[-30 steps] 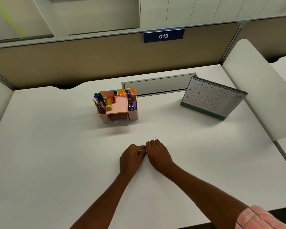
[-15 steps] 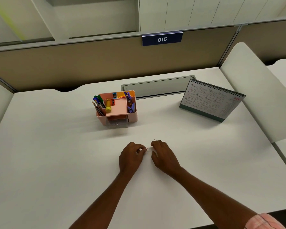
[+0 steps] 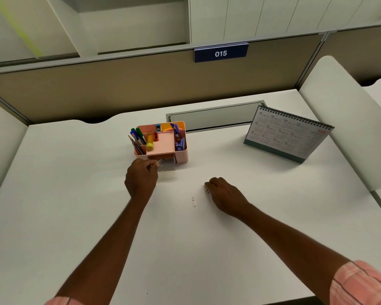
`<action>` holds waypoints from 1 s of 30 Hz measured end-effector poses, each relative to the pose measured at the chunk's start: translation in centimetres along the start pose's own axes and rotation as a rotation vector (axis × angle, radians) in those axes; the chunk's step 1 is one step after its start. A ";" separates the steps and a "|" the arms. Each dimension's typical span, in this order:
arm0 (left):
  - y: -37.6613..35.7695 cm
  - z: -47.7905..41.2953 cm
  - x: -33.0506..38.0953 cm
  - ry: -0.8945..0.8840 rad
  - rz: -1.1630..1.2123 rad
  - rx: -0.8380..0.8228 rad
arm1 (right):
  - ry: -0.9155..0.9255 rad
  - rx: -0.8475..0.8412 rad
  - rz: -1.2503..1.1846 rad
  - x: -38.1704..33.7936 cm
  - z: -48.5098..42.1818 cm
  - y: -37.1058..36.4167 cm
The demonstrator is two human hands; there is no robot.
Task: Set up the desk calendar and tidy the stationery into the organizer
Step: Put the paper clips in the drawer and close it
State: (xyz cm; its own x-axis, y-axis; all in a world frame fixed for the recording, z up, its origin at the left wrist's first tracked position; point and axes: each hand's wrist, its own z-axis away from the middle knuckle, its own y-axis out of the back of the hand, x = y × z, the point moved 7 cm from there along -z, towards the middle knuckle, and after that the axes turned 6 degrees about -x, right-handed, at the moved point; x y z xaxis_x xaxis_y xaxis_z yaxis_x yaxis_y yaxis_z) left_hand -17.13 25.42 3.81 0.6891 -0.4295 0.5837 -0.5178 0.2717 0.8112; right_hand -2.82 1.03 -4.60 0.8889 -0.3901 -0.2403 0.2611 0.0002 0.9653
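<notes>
A pink organizer stands mid-desk with pens, a yellow tube and blue clips in its compartments. Its small clear drawer is pulled open at the front. My left hand pinches a silver paper clip just over that drawer. My right hand rests on the desk with fingers curled, pinching another paper clip at its fingertips. One loose paper clip lies on the desk between my hands. The desk calendar stands upright at the right rear.
The white desk is bounded by a tan partition behind, with a grey cable tray lid set into its back. White side panels rise at the left and at the right.
My hands have parted: the left one moved up and left to the organizer's drawer with a paper clip, while the right stayed near the middle. A loose clip now shows between them.
</notes>
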 end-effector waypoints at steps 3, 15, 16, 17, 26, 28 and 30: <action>-0.8 -1.3 -0.6 0.048 -0.047 -0.036 | 0.102 -0.014 0.069 -0.3 -0.5 0.5; -2.4 -3.2 -0.8 0.177 -0.176 -0.121 | 0.317 -0.115 0.442 -1.5 -0.5 0.0; -2.4 -3.3 -0.9 0.183 -0.182 -0.126 | 0.323 -0.116 0.458 -1.5 -0.5 -0.1; -2.4 -3.5 -1.0 0.189 -0.186 -0.127 | 0.329 -0.118 0.473 -1.5 -0.4 -0.1; -1.8 -2.9 -1.2 0.185 -0.085 -0.033 | 0.309 -0.087 0.537 -1.6 -0.7 -0.7; -1.2 -1.6 -0.7 0.187 -0.026 0.026 | 0.294 -0.113 0.508 -1.7 -0.7 -0.8; -1.1 0.4 0.8 0.082 -0.006 0.057 | 0.269 -0.140 0.459 -1.4 -0.7 -0.8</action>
State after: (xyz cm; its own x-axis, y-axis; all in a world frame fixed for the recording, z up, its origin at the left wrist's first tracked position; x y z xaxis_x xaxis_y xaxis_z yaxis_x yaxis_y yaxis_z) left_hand -16.20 24.47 3.35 0.7299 -0.3584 0.5821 -0.5402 0.2194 0.8125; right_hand -4.05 2.22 -5.11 0.9833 -0.0717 0.1671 -0.1451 0.2446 0.9587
